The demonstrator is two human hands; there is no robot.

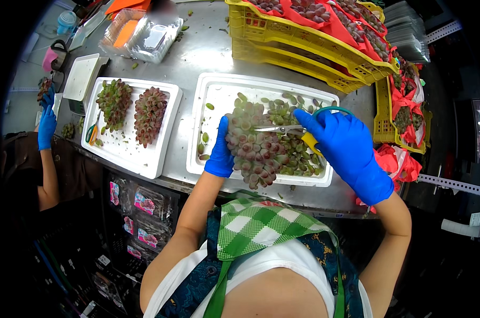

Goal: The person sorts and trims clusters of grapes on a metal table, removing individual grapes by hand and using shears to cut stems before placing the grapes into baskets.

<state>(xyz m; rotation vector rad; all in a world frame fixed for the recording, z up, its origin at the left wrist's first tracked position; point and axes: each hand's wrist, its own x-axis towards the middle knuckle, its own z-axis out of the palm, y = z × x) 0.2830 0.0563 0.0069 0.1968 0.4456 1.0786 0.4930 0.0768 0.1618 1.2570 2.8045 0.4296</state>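
My left hand [221, 153], in a blue glove, holds a large reddish-green grape bunch [252, 145] by its left side, above a white foam tray [194, 131]. My right hand [345, 153], gloved alike, grips scissors [280, 129] with yellow and green handles. Their blades point left against the upper part of the bunch; whether they touch a stem cannot be made out. Smaller green grapes [301, 157] lie in the tray's right half, partly hidden by the bunch and my right hand. A few loose grapes [205, 137] rest along its left side.
Left stands another foam tray [171, 119] with two bunches [150, 115] and scissors [92, 133]. Beyond are a scale [81, 77], plastic clamshells [142, 37] and a co-worker's gloved hands [47, 123]. Stacked yellow crates [287, 39] of grapes in red wrapping stand behind, another crate [381, 115] at right.
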